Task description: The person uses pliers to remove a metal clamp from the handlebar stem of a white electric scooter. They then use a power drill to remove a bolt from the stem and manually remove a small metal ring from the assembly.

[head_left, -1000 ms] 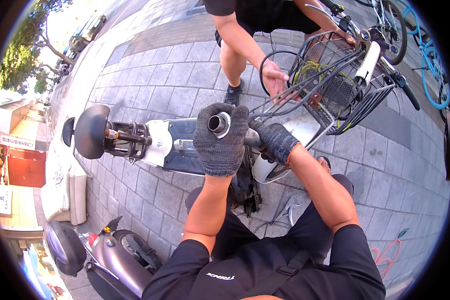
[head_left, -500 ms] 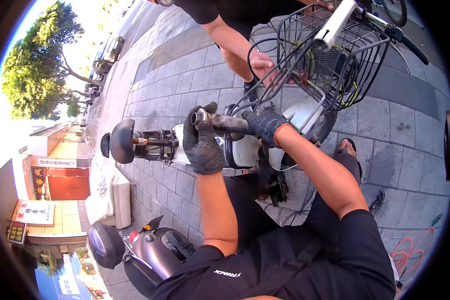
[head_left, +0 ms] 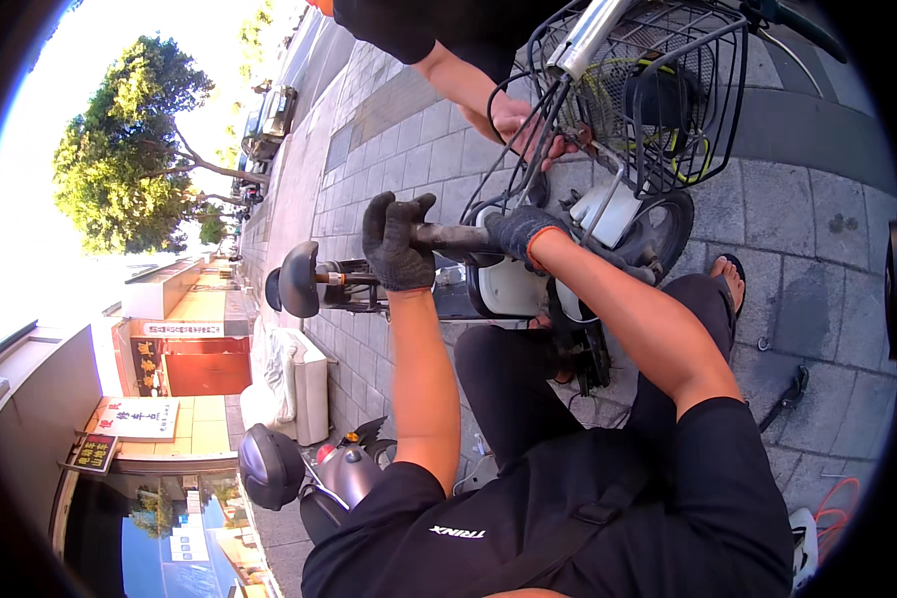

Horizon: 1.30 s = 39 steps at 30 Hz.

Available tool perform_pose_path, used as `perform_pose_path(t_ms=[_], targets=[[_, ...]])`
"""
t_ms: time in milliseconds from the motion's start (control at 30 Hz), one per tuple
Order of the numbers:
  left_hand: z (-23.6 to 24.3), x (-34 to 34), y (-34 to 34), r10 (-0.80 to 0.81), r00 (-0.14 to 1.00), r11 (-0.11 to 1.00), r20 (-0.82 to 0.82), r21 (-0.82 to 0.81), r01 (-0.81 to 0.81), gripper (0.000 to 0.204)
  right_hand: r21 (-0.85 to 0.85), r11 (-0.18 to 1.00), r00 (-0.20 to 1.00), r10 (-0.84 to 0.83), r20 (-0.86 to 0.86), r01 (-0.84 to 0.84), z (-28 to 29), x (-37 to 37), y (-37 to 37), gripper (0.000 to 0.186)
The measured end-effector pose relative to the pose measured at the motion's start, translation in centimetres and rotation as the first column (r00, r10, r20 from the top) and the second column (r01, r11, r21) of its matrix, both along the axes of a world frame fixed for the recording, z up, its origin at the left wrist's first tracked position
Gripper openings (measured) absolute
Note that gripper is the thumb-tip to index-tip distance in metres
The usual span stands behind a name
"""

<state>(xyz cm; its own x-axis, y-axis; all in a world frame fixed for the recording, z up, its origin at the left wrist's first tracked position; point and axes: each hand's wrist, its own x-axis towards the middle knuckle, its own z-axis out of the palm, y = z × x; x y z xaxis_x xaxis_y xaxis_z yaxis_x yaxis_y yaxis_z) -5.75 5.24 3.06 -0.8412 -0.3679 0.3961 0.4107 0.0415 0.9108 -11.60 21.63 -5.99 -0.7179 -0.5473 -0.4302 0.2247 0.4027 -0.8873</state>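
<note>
My left hand point(head_left: 399, 244), in a dark grey knit glove, is at the left end of a scuffed metal tube point(head_left: 448, 237), fingers bent around it; that end is mostly hidden. My right hand point(head_left: 516, 234), gloved alike with an orange cuff, grips the tube farther right. The tube lies roughly level above a white electric scooter point(head_left: 503, 289) with a black seat point(head_left: 299, 279). Black cables point(head_left: 528, 130) hang from a detached handlebar stem point(head_left: 583, 45) and wire basket point(head_left: 648, 120). A co-worker's bare hand point(head_left: 518, 125) holds among those cables, beside the basket.
A purple scooter point(head_left: 354, 473) stands lower left, near a pale covered sofa point(head_left: 309, 389), by shopfronts point(head_left: 204, 374). A black tool point(head_left: 789, 397) and red hose point(head_left: 837, 498) lie on the paving at right. A tree point(head_left: 130, 149) and parked cars line the street.
The tube has tipped from end-on toward me to lying crosswise, my hands with it. The co-worker, basket and stem sit higher in the picture as my view has shifted.
</note>
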Motion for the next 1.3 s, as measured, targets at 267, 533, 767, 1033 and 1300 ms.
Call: perform_pose_path(t_ms=[267, 533, 767, 1033, 1300], targets=[[0.5, -1.3, 4.0, 0.545, 0.832, 0.832, 0.106, -0.186, -0.522, 0.052, 0.008, 0.999, 0.988, -0.034, 0.148, 0.033, -1.4, -0.8, -0.5, 0.068], [-0.2, 0.7, -4.1, -0.530, 0.819, 0.839, 0.221, -0.005, 0.544, 0.079, 0.054, 0.994, 0.989, 0.095, -0.109, -0.090, -3.9, -1.5, -2.4, 0.059], [-0.9, 1.5, -3.0, -0.484, 0.864, 0.872, 0.142, -0.008, 0.490, 0.070, 0.086, 0.993, 0.990, 0.092, -0.111, -0.083, -4.1, -1.4, -2.5, 0.053], [-2.1, 1.6, 3.3, 0.318, 0.940, 0.943, 0.126, -0.144, -0.300, 0.040, 0.047, 0.997, 0.996, 0.057, -0.068, -0.054, -5.2, -1.3, -2.6, 0.056], [-0.8, 2.6, 1.0, -0.088, 0.991, 0.994, 0.097, -0.048, 0.093, 0.052, -0.026, 0.999, 0.998, -0.039, 0.045, 0.040, -2.5, -0.9, -1.5, 0.062]])
